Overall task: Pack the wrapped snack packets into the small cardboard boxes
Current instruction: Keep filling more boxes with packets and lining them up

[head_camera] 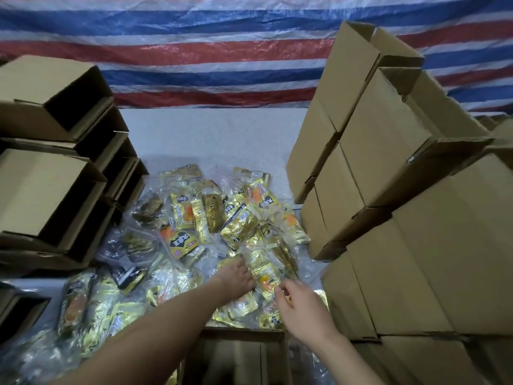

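From the head view, the packing looked barely begun for the box in hand. A large heap of gold-wrapped snack packets (211, 226), many inside clear bags, covered the middle of the worktop (211, 134), so most of the stock was yet to be boxed. Directly below the hands an open cardboard box (238, 357) stood at the near edge; its inside appeared empty, though shadow and the forearms hid much of it.

The left hand (236, 276) lay on the heap with fingers curled under the near edge of a clear bag of packets (266, 270); the grip itself was hidden, so whether it held the bag could not be told. The right hand (297, 304) pinched the bag's lower corner between thumb and fingers.

To the left, a stack of open boxes (55, 168) lay on their sides, apparently unfilled. To the right rose a tall stack of closed boxes (388, 190), possibly already packed, though their contents were not visible. A striped tarpaulin (222, 51) hung behind.
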The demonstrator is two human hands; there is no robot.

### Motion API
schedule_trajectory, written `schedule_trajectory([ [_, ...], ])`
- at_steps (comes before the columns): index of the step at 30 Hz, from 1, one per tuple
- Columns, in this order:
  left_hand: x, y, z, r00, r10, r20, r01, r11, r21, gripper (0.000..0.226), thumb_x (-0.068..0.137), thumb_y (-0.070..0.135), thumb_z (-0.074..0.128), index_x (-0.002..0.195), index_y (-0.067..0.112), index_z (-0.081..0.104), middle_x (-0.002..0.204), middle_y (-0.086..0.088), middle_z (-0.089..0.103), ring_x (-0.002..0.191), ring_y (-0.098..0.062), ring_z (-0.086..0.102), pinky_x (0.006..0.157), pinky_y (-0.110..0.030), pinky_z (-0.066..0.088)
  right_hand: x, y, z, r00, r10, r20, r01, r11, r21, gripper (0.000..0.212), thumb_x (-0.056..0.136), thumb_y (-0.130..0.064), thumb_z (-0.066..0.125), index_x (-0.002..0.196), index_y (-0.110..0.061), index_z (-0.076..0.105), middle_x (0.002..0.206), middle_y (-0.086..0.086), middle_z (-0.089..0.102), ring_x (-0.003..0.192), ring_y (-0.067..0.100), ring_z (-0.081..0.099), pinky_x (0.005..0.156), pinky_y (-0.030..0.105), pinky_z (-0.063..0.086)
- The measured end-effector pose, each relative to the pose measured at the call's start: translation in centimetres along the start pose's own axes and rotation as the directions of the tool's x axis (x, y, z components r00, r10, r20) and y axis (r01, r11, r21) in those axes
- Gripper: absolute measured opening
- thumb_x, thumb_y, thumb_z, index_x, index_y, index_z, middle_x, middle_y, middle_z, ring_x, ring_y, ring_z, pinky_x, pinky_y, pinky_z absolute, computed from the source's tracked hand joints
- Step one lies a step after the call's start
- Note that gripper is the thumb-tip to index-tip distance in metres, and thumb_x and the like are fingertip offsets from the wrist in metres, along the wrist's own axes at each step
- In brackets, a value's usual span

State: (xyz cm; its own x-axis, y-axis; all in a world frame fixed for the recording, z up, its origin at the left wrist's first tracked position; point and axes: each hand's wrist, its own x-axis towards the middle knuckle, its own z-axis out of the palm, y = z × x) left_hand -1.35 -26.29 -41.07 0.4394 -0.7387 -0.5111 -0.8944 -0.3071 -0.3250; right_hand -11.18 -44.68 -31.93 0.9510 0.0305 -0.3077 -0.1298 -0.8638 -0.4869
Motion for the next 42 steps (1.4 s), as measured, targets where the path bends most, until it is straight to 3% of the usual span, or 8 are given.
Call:
schedule_trajectory([
  [7, -4.6, -3.7, -4.7, 0.949, -0.309, -0.067, 0.168, 0.673, -0.72, 0.059, 0.076, 0.06, 0.059, 0.118, 0.021, 0.045, 0.108, 0.001, 0.057, 0.104, -0.024, 0.056, 0.099, -0.036, 0.047, 0.1, -0.2, -1.5, 0.991, 0.132, -0.029, -0.104, 0.882, 0.46, 0.008, 0.098, -0.045, 0.055, 0.104, -0.04, 0.056, 0.105, -0.017, 0.065, 0.096, 0.0, 0.062, 0.076, 0.017, 0.048],
  [10, -7.7, -5.3, -7.7, 0.855, -0.518, -0.017, 0.164, 0.301, -0.939, 0.054, 0.07, 0.049, 0.071, 0.11, 0.027, 0.042, 0.09, 0.011, 0.056, 0.08, -0.013, 0.059, 0.061, -0.024, 0.046, 0.4, -1.8, -3.4, 0.994, 0.111, -0.022, -0.064, 0.709, 0.702, 0.071, 0.077, -0.06, 0.062, 0.14, -0.034, 0.041, 0.138, -0.012, 0.052, 0.126, 0.004, 0.05, 0.093, 0.015, 0.041],
  [14, -11.8, -5.9, -12.7, 0.746, -0.666, -0.025, 0.048, 0.09, -0.995, 0.063, 0.06, 0.059, 0.063, 0.116, 0.033, 0.049, 0.095, 0.014, 0.065, 0.079, -0.006, 0.065, 0.071, -0.032, 0.057, 0.5, -5.8, -6.6, 0.987, -0.085, -0.137, 0.161, 0.547, 0.822, 0.114, 0.054, -0.085, 0.071, 0.147, -0.049, 0.016, 0.151, -0.022, 0.034, 0.138, 0.001, 0.037, 0.109, 0.028, 0.037],
  [18, -14.2, -5.0, -17.0, 0.69, -0.715, -0.114, -0.074, 0.087, -0.993, 0.045, 0.072, 0.06, 0.06, 0.112, 0.043, 0.052, 0.097, 0.017, 0.066, 0.085, 0.001, 0.065, 0.076, -0.031, 0.057, -0.1, -9.9, -8.3, 0.95, -0.239, -0.203, 0.302, 0.521, 0.798, 0.095, 0.057, -0.085, 0.07, 0.138, -0.058, 0.029, 0.136, -0.042, 0.046, 0.131, -0.011, 0.044, 0.103, 0.015, 0.042],
  [25, -17.2, -4.1, -20.1, 0.65, -0.738, -0.179, -0.119, 0.134, -0.984, 0.046, 0.063, 0.059, 0.055, 0.101, 0.033, 0.054, 0.087, 0.013, 0.062, 0.076, -0.003, 0.061, 0.068, -0.031, 0.054, -1.6, -12.1, -9.6, 0.962, -0.251, -0.106, 0.179, 0.287, 0.941, 0.072, 0.076, -0.045, 0.073, 0.134, -0.009, 0.052, 0.112, 0.011, 0.07, 0.102, 0.019, 0.069, 0.085, 0.029, 0.056],
  [34, -18.4, -2.3, -18.0, 0.717, -0.627, -0.303, 0.129, 0.547, -0.827, 0.072, 0.082, 0.069, 0.03, 0.132, 0.02, 0.048, 0.122, -0.004, 0.049, 0.115, -0.02, 0.042, 0.104, -0.038, 0.036, -2.3, -12.2, -7.2, 0.99, -0.106, -0.096, 0.129, 0.374, 0.918, 0.049, 0.086, -0.034, 0.069, 0.131, -0.018, 0.058, 0.118, 0.007, 0.071, 0.112, 0.023, 0.067, 0.092, 0.042, 0.054],
  [38, -20.0, -1.4, -14.1, 0.797, -0.583, -0.158, 0.042, 0.314, -0.948, 0.094, 0.079, 0.086, 0.038, 0.156, 0.033, 0.022, 0.156, 0.008, 0.026, 0.142, -0.009, 0.023, 0.118, -0.033, 0.019, -2.7, -11.0, -6.8, 0.99, 0.027, -0.141, 0.115, 0.434, 0.894, 0.023, 0.099, -0.016, 0.054, 0.12, -0.014, 0.066, 0.101, 0.0, 0.077, 0.094, 0.017, 0.072, 0.072, 0.029, 0.058],
  [42, -20.4, 1.0, -7.8, 0.761, -0.646, 0.055, 0.099, 0.033, -0.995, 0.067, 0.096, 0.067, 0.037, 0.154, 0.033, 0.029, 0.159, 0.01, 0.029, 0.143, -0.008, 0.031, 0.116, -0.03, 0.024, -3.7, -10.1, -6.7, 0.996, -0.077, -0.036, 0.08, 0.704, 0.706, 0.035, 0.1, -0.033, 0.055, 0.133, -0.022, 0.055, 0.113, -0.003, 0.074, 0.11, 0.02, 0.067, 0.099, 0.047, 0.05],
])
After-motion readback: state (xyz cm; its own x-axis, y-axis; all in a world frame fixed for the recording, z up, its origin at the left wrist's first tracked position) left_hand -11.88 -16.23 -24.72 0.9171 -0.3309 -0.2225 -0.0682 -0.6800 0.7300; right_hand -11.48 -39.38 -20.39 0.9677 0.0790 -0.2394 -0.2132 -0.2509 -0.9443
